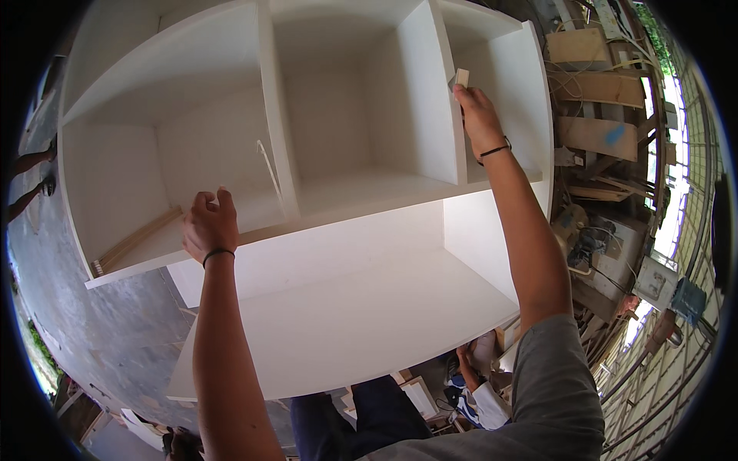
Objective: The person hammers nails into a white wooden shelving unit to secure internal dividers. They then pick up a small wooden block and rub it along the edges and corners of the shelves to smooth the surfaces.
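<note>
A white cabinet [278, 146] with several compartments spans the view before me. My right hand [482, 119] is closed around a small pale block [462, 77] that looks like wood, held against the front edge of the upright divider at the right; its lower part is hidden by my fingers. My left hand [210, 227] is at the lower front edge of the left compartment, thumb apart from the loosely curled fingers, with nothing visible in it. Beside those fingers, a thin wooden strip [142, 237] lies in that compartment. A narrow pale strip [269, 169] leans near the middle divider.
Below the compartments, a wide white panel [361, 323] reaches toward my legs. Wooden boards [600, 88] and offcuts are stacked along the right, near a barred opening. Another person [484, 392] is low behind the panel; someone's legs [34, 180] show at far left.
</note>
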A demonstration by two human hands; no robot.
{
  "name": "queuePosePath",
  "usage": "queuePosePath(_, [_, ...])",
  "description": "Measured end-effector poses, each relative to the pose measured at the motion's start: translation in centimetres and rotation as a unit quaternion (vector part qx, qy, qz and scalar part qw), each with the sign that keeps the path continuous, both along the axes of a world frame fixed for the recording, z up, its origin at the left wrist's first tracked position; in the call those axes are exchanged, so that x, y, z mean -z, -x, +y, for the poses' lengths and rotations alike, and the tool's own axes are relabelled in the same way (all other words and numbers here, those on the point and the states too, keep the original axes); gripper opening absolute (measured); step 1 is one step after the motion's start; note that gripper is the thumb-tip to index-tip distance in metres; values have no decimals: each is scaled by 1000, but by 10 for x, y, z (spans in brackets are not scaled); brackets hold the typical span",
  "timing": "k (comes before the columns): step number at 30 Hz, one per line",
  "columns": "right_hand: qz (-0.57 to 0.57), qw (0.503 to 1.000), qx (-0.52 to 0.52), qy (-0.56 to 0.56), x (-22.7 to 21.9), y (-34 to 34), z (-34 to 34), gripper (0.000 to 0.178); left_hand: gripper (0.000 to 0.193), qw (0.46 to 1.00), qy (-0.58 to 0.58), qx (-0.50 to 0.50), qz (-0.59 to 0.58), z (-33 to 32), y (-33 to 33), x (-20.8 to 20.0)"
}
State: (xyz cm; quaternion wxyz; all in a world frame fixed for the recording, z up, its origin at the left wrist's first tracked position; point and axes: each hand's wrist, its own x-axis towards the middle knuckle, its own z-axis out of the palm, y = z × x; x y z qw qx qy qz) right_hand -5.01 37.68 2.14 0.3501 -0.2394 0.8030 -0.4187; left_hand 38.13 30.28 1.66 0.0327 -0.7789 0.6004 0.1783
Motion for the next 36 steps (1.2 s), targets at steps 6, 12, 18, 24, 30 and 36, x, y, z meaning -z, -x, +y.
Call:
queuePosePath(6, [86, 993, -51, -69, -14, -5, -6, 36, 34, 1000, -9, -5, -3, -2, -5, -4])
queuePosePath(12, [-82, 994, 50, -45, -33, -9, -4, 44, 35, 1000, -7, -4, -4, -1, -8, -2])
queuePosePath(18, [-60, 993, 72, -66, -24, -5, 20, 43, 35, 1000, 4, 2, -7, -1, -9, 4])
queuePosePath(24, [230, 957, -109, -137, -19, -24, 55, 46, 33, 1000, 14, 6, -6, 0, -9, 3])
queuePosePath(30, [244, 942, -141, -185, -37, -43, 78, 45, 34, 1000, 24, 1, 0, 0, -13, 9])
queuePosePath(36, [251, 946, -143, -145, -26, -48, 102, 41, 33, 1000, 29, -1, -4, 1, -5, -1])
